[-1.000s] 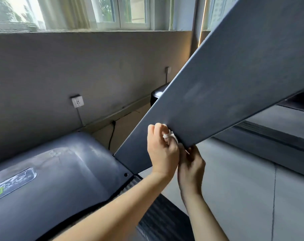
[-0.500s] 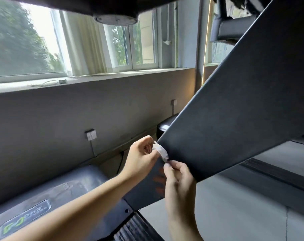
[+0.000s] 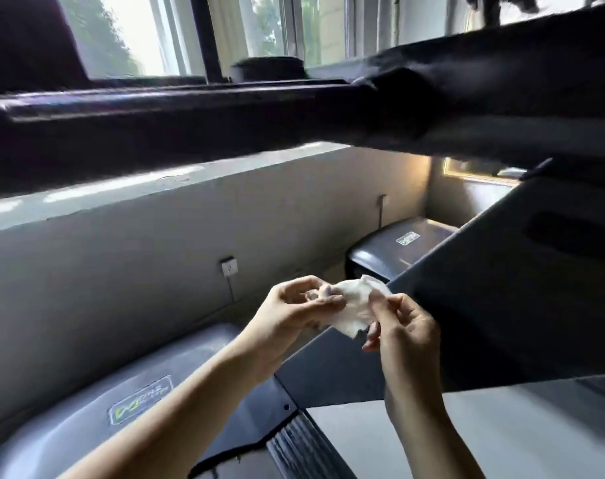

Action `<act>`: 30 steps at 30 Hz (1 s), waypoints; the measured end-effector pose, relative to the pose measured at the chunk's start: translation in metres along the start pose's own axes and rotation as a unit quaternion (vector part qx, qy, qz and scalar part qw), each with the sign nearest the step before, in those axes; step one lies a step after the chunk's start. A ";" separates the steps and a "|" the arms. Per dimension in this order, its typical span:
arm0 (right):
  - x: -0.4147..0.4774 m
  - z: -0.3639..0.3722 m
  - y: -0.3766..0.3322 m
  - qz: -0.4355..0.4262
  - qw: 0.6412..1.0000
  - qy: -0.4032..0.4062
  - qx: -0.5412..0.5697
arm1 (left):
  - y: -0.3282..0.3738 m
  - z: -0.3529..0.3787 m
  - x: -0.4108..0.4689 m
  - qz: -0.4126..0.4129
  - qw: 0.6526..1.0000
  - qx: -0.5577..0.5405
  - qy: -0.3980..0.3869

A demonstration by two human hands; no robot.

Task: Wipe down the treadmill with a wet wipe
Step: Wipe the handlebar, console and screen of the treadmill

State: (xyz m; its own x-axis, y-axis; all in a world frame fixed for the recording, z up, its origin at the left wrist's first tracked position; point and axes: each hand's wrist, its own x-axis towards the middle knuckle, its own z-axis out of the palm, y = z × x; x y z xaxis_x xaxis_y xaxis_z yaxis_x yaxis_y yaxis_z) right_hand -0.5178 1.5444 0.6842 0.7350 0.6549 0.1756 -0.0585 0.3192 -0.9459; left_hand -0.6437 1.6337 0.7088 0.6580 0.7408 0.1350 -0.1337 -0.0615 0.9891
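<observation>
A white wet wipe point(image 3: 354, 304) hangs crumpled between both hands, just off the slanted dark upright point(image 3: 494, 305) of the treadmill. My left hand point(image 3: 294, 305) pinches its left edge with thumb and fingers. My right hand point(image 3: 404, 326) pinches its right edge. The treadmill's grey motor cover point(image 3: 97, 409) with a green logo lies below my left forearm. The dark console underside point(image 3: 225, 126) spans the top of the view.
A grey wall with a white power socket point(image 3: 229, 267) and cable runs behind the machine, under a bright window. A second treadmill's motor cover point(image 3: 397, 247) sits further back. The ribbed belt edge point(image 3: 301, 447) and pale floor point(image 3: 501, 430) lie below.
The view has tilted up, bringing the console underside into sight. Both hands lifted the wipe off the upright's edge and now hold it spread between them in the air.
</observation>
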 end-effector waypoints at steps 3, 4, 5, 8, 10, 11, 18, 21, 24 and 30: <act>-0.004 0.004 -0.037 0.049 0.999 -0.004 0.018 | 0.029 0.006 -0.006 -0.055 0.993 -0.103 0.008; -0.005 0.005 -0.052 0.067 0.997 -0.007 0.024 | 0.043 0.010 -0.010 -0.072 0.989 -0.129 0.010; -0.009 0.005 -0.067 0.081 0.996 -0.012 0.029 | 0.055 0.016 -0.016 -0.090 0.984 -0.153 0.017; -0.022 0.008 -0.109 0.115 0.993 0.003 0.032 | 0.090 0.037 -0.033 -0.150 0.970 -0.185 0.057; -0.031 0.011 -0.140 0.141 0.989 0.030 0.032 | 0.115 0.050 -0.044 -0.179 0.968 -0.161 0.070; -0.037 0.010 -0.152 0.149 0.988 0.032 0.031 | 0.124 0.055 -0.050 -0.186 0.970 -0.141 0.074; -0.040 -0.014 -0.247 0.179 0.980 0.017 -0.080 | 0.219 0.091 -0.074 -0.249 0.958 -0.142 0.011; -0.040 -0.028 -0.287 0.217 0.976 0.005 -0.037 | 0.255 0.098 -0.077 -0.256 0.954 -0.155 -0.018; -0.034 -0.030 -0.327 0.258 0.961 -0.100 -0.013 | 0.291 0.103 -0.071 -0.262 0.952 -0.158 0.005; -0.015 -0.019 -0.361 0.269 0.959 -0.091 -0.015 | 0.340 0.081 -0.039 -0.257 0.961 -0.083 0.050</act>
State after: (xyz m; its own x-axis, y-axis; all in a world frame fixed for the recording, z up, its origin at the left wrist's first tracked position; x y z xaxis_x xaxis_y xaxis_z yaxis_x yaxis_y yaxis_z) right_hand -0.4950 1.4065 1.0178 0.4741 0.8283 -0.2984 -0.3748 -0.1168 -0.9197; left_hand -0.6546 1.5299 1.0447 0.5951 0.7058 -0.3843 0.0684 0.4320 0.8993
